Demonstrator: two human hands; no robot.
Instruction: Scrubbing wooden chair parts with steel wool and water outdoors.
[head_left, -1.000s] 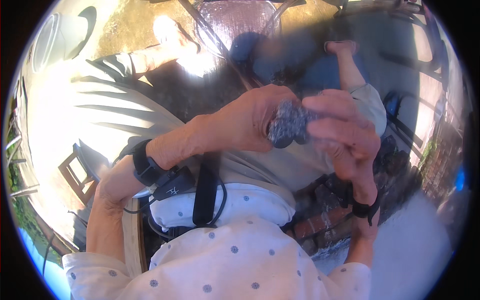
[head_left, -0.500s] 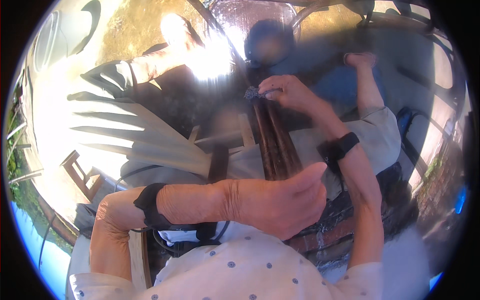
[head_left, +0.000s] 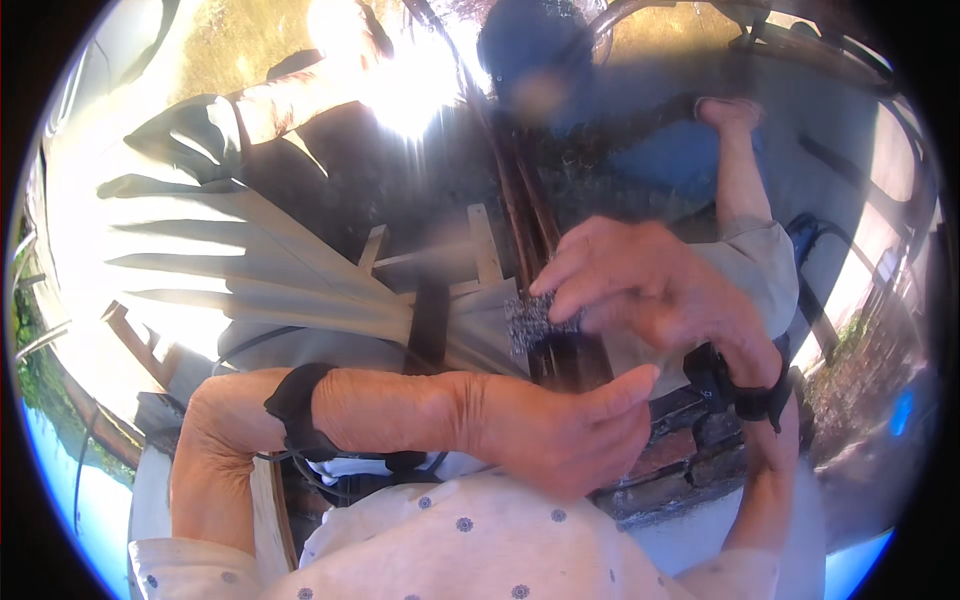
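Note:
A long, dark brown, glossy piece with lengthwise ridges (head_left: 522, 215) runs from the far middle toward my lap. My right hand (head_left: 650, 285) is bent over it, with its fingertips on a grey, wiry mesh scouring pad (head_left: 530, 325) that lies against the piece. Closer to my body, my left hand (head_left: 565, 435) is curled closed at the near end of the brown piece. Its thumb points right, and whatever lies inside the fingers is hidden. Both wrists wear black bands.
A small wooden frame (head_left: 485, 245) stands between my spread legs, in light trousers (head_left: 270, 250). A dark, round-topped object (head_left: 535, 60) is farther off at the top. Bricks (head_left: 665, 460) lie beside my right side. Strong sun glare covers the upper left.
My right hand has come from the far part of the brown piece toward me, bringing the scouring pad close to my left hand. The left hand stays in nearly the same place.

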